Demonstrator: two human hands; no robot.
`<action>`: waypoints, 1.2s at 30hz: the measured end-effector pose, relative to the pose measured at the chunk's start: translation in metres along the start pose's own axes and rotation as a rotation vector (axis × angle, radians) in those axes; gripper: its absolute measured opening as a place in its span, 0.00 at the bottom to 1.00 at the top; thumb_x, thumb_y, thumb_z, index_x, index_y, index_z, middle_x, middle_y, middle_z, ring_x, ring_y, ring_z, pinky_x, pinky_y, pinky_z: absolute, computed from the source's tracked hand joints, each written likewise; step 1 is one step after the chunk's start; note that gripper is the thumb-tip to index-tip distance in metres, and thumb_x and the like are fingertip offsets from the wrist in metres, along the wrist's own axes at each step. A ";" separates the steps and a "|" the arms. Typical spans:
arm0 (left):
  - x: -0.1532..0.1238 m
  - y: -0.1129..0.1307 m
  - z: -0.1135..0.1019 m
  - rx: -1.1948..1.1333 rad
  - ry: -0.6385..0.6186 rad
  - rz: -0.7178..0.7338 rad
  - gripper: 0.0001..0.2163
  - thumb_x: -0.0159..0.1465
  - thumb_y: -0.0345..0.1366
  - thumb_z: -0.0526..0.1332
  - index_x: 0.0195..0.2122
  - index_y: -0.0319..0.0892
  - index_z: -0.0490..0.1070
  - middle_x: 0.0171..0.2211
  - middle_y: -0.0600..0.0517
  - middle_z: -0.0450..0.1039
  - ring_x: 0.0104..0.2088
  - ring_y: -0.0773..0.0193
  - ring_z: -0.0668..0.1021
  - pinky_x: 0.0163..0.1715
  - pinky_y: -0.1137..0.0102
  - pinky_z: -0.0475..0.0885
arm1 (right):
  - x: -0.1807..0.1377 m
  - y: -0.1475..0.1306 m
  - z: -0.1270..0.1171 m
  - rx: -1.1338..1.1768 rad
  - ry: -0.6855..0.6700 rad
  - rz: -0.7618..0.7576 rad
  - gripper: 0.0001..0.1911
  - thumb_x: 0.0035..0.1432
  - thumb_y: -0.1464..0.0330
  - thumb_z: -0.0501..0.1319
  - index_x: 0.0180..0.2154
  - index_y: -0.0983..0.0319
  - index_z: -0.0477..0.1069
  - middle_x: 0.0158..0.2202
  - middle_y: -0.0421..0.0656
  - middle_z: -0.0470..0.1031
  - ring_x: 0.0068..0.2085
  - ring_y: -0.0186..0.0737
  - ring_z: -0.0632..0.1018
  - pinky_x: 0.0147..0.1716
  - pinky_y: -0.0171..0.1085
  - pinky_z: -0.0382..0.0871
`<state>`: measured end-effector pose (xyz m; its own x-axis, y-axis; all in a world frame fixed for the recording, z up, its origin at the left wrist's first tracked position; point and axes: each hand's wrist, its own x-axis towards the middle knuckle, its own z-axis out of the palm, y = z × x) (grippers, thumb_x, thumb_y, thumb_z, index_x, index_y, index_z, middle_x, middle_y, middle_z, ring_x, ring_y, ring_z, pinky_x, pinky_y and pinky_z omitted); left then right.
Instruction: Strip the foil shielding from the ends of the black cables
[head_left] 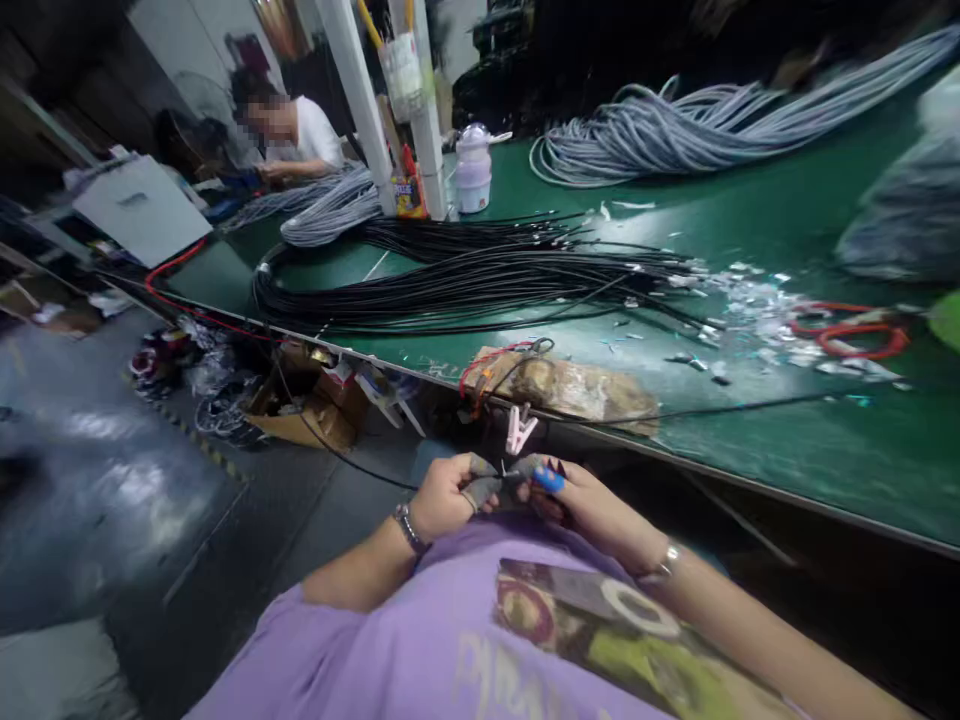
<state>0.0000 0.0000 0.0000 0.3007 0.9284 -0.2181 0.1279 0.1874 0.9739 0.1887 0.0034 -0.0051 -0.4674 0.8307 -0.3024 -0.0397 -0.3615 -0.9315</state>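
My left hand (448, 492), with grey covers on its fingertips, is closed in a pinch around a black cable (352, 462) that runs down from the bench's left side. Close beside it, my right hand (568, 492) is also closed, with grey and blue wraps on its fingers. A thin, light tip shows between the two hands. Something dark is at the right fingers, too small and blurred to name. Both hands are held in front of my body, below the bench edge. A pink clothespin (520, 430) sits just above them at the edge.
Bundles of black cables (450, 285) lie on the green bench (787, 460), with scraps (765, 310) at their ends. Behind are grey cable coils (675, 135) and a lilac cup (473, 170). A worn wooden block (570, 390) lies at the edge. A co-worker (300, 140) sits far left.
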 end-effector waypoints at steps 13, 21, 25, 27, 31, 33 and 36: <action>-0.002 0.002 0.017 -0.163 -0.203 -0.280 0.28 0.43 0.61 0.65 0.23 0.39 0.62 0.16 0.55 0.69 0.13 0.74 0.68 0.13 0.78 0.60 | -0.008 0.000 0.006 -0.129 0.192 -0.185 0.21 0.49 0.49 0.63 0.26 0.61 0.67 0.18 0.34 0.61 0.19 0.29 0.59 0.17 0.32 0.55; -0.002 0.005 0.025 -0.233 -0.175 -0.254 0.29 0.41 0.60 0.67 0.27 0.38 0.65 0.16 0.56 0.69 0.13 0.74 0.68 0.15 0.78 0.61 | -0.018 0.000 0.002 -0.089 0.156 -0.271 0.20 0.50 0.50 0.63 0.31 0.61 0.72 0.24 0.40 0.70 0.22 0.32 0.67 0.20 0.33 0.64; -0.003 0.004 0.027 -0.232 -0.163 -0.246 0.29 0.42 0.60 0.67 0.29 0.38 0.66 0.16 0.56 0.70 0.13 0.73 0.68 0.14 0.78 0.60 | -0.019 -0.001 0.003 -0.076 0.165 -0.276 0.18 0.50 0.52 0.63 0.29 0.61 0.71 0.24 0.39 0.71 0.21 0.31 0.66 0.21 0.34 0.64; -0.003 0.003 0.027 -0.233 -0.147 -0.240 0.28 0.42 0.60 0.67 0.28 0.38 0.65 0.16 0.56 0.70 0.13 0.73 0.69 0.14 0.78 0.60 | -0.019 -0.003 0.003 -0.076 0.164 -0.272 0.18 0.50 0.52 0.63 0.29 0.61 0.70 0.23 0.39 0.70 0.21 0.30 0.65 0.21 0.33 0.63; -0.003 0.003 0.027 -0.225 -0.125 -0.232 0.28 0.42 0.60 0.67 0.28 0.38 0.65 0.16 0.56 0.70 0.13 0.73 0.68 0.14 0.78 0.60 | -0.019 -0.005 0.004 -0.056 0.155 -0.236 0.18 0.50 0.53 0.63 0.28 0.61 0.69 0.21 0.37 0.67 0.20 0.29 0.63 0.20 0.32 0.60; -0.003 0.003 0.027 -0.214 -0.129 -0.227 0.28 0.42 0.60 0.67 0.29 0.38 0.66 0.16 0.56 0.70 0.13 0.73 0.68 0.14 0.78 0.60 | -0.019 -0.006 0.004 -0.046 0.145 -0.219 0.18 0.50 0.53 0.63 0.27 0.61 0.67 0.20 0.36 0.65 0.20 0.29 0.62 0.19 0.32 0.58; -0.004 0.004 0.028 -0.193 -0.119 -0.206 0.28 0.43 0.60 0.67 0.28 0.38 0.65 0.16 0.55 0.70 0.13 0.73 0.68 0.14 0.78 0.60 | -0.020 -0.009 0.005 -0.094 0.132 -0.182 0.17 0.51 0.54 0.62 0.26 0.61 0.65 0.19 0.35 0.64 0.19 0.28 0.61 0.19 0.31 0.58</action>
<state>0.0255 -0.0116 0.0027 0.3973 0.8223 -0.4073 0.0196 0.4361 0.8997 0.1941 -0.0120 0.0099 -0.3407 0.9287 -0.1462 -0.0272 -0.1652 -0.9859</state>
